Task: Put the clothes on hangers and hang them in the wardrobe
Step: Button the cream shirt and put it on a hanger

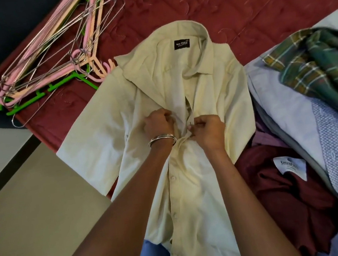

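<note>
Left hand (158,124) and right hand (208,132) both pinch my shirt (180,85) placket, collar away; hangers (52,56) lie far-left.

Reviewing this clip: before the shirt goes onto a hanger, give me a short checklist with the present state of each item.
1. Cream shirt laid flat on the bed, collar away from the person: ok.
2. Both hands on the placket at chest height, left hand and right hand pinching the fabric: ok.
3. Button under the hands fastened: cannot tell, the fingers hide it.
4. Lower buttons closed: cannot tell.
5. Hangers lying on the bed to the left of the shirt: ok, though tangled in a pile.
6. Hanger inside the shirt: not ok, none seen at the open collar.
</note>
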